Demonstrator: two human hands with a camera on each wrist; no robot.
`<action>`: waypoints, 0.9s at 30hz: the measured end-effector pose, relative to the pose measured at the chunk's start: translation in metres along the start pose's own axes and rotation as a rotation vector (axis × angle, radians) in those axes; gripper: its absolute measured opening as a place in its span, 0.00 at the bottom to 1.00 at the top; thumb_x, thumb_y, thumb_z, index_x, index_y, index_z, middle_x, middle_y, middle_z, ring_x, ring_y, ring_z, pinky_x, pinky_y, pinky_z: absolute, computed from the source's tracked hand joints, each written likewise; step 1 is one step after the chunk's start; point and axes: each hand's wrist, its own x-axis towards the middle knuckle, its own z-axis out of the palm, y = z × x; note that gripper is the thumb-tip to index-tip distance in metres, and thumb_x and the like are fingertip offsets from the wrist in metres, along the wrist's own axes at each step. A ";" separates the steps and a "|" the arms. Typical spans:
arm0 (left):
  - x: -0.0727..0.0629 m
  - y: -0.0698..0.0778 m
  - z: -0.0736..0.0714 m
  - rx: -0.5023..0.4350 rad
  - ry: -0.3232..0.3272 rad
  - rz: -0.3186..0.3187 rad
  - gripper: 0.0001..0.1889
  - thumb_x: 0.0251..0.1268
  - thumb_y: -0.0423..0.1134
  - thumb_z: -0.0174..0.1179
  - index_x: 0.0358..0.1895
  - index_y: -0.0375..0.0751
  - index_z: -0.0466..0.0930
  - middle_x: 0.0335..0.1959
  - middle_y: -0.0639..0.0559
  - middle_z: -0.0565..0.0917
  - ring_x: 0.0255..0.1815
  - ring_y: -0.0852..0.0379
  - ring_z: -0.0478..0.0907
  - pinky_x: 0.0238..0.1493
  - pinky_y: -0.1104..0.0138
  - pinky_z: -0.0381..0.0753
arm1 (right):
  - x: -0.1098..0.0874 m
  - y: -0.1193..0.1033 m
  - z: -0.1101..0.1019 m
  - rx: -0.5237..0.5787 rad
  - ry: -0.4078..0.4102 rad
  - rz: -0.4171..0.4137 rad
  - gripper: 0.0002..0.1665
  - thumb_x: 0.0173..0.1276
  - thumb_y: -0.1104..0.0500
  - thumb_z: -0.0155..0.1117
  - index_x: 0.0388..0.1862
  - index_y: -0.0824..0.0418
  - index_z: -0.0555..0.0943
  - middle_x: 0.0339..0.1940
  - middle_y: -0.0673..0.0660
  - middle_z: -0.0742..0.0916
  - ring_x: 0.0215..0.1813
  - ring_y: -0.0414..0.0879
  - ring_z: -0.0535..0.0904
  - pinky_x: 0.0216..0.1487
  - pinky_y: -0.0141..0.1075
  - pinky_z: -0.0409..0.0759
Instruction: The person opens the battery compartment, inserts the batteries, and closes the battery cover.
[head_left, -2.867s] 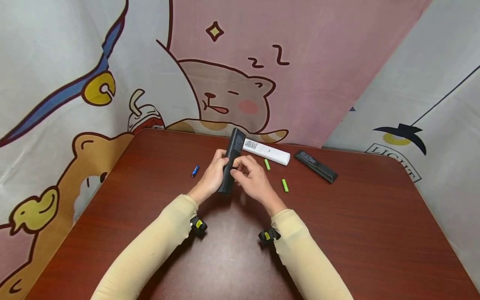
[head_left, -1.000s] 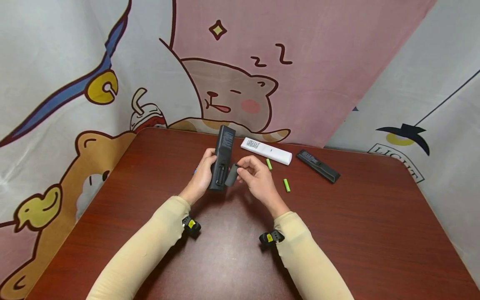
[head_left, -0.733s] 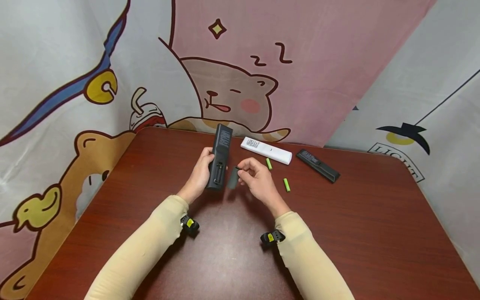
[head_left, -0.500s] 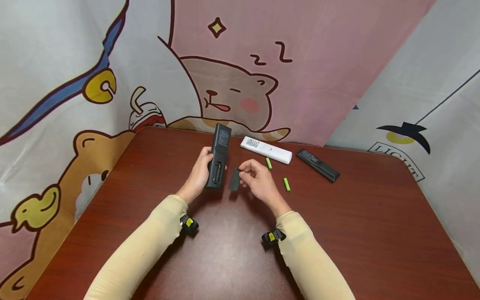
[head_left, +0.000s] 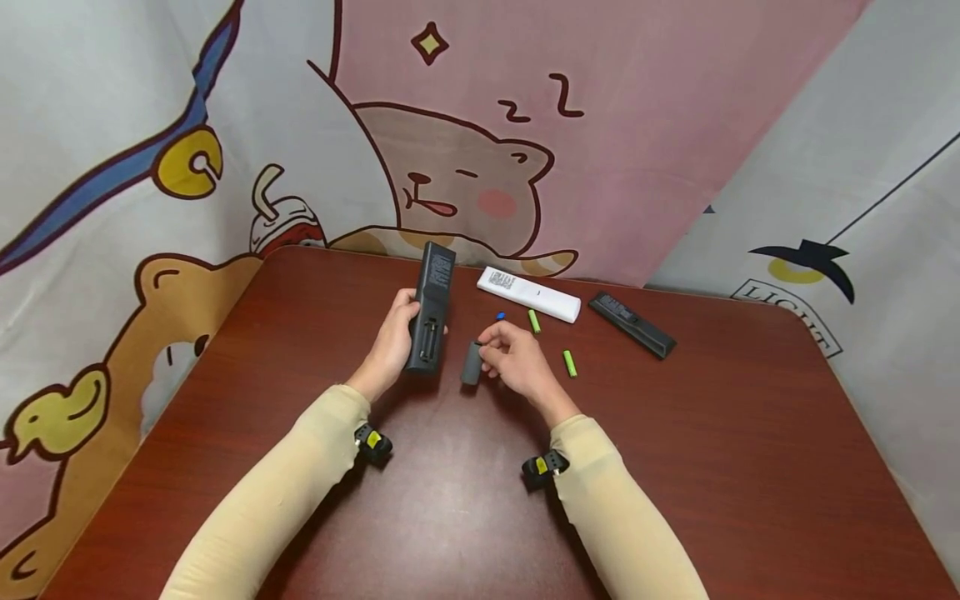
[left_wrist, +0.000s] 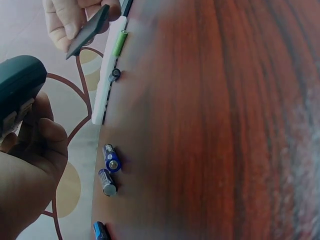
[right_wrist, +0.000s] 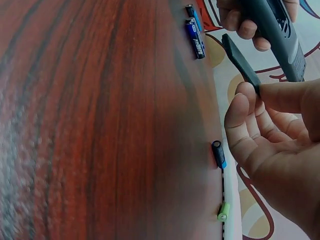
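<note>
My left hand (head_left: 390, 337) grips a black remote control (head_left: 435, 279), its back turned toward me and its battery compartment uncovered. To its right, my right hand (head_left: 517, 354) pinches the dark battery cover (head_left: 471, 364) by its upper end, apart from the remote. The right wrist view shows the cover (right_wrist: 240, 60) edge-on between thumb and fingertips. Just beyond the right hand, the tip of a blue battery (head_left: 500, 316) shows. More blue batteries (left_wrist: 111, 157) lie on the table in the left wrist view; the remote and left hand hide them from the head view.
A white remote (head_left: 528, 294) lies face down near the table's back edge. Right of it is another black remote (head_left: 632, 325). Two green batteries, a farther one (head_left: 534, 321) and a nearer one (head_left: 570, 363), lie on the brown table (head_left: 712, 467). A patterned cloth hangs behind.
The battery cover has come off the black remote in my right hand. Both hands have drawn apart, the remote shifting left. A blue battery tip now shows beyond the right hand.
</note>
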 end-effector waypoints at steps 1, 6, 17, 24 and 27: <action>0.000 0.000 0.000 -0.003 0.002 0.002 0.18 0.81 0.39 0.29 0.63 0.38 0.61 0.39 0.37 0.81 0.30 0.54 0.80 0.31 0.64 0.79 | 0.000 0.000 0.000 -0.002 0.000 0.005 0.05 0.75 0.68 0.62 0.47 0.66 0.81 0.32 0.59 0.85 0.31 0.52 0.83 0.27 0.37 0.78; 0.001 0.001 -0.004 -0.013 0.013 0.007 0.17 0.81 0.39 0.29 0.62 0.38 0.61 0.37 0.38 0.82 0.29 0.54 0.80 0.30 0.64 0.80 | 0.000 0.003 -0.002 -0.019 -0.003 0.010 0.04 0.73 0.69 0.62 0.45 0.67 0.81 0.31 0.60 0.85 0.30 0.50 0.83 0.30 0.38 0.81; 0.002 0.006 -0.008 -0.062 0.021 0.004 0.16 0.82 0.38 0.29 0.62 0.39 0.61 0.38 0.37 0.80 0.32 0.52 0.81 0.33 0.63 0.83 | 0.001 0.006 -0.004 -0.124 -0.032 0.020 0.05 0.72 0.70 0.63 0.45 0.66 0.81 0.30 0.60 0.86 0.28 0.48 0.82 0.30 0.33 0.80; 0.002 0.008 -0.011 -0.070 0.038 0.015 0.15 0.82 0.39 0.29 0.60 0.41 0.62 0.41 0.30 0.80 0.31 0.53 0.82 0.33 0.62 0.84 | 0.002 0.008 -0.004 -0.216 -0.043 0.043 0.06 0.70 0.70 0.63 0.44 0.65 0.82 0.30 0.57 0.86 0.28 0.46 0.81 0.30 0.34 0.79; 0.002 0.009 -0.013 -0.059 0.036 0.021 0.15 0.82 0.40 0.29 0.60 0.42 0.62 0.42 0.31 0.80 0.31 0.52 0.82 0.33 0.62 0.84 | 0.003 0.008 -0.005 -0.283 -0.037 0.029 0.06 0.69 0.69 0.65 0.43 0.64 0.82 0.30 0.56 0.86 0.29 0.45 0.81 0.32 0.34 0.78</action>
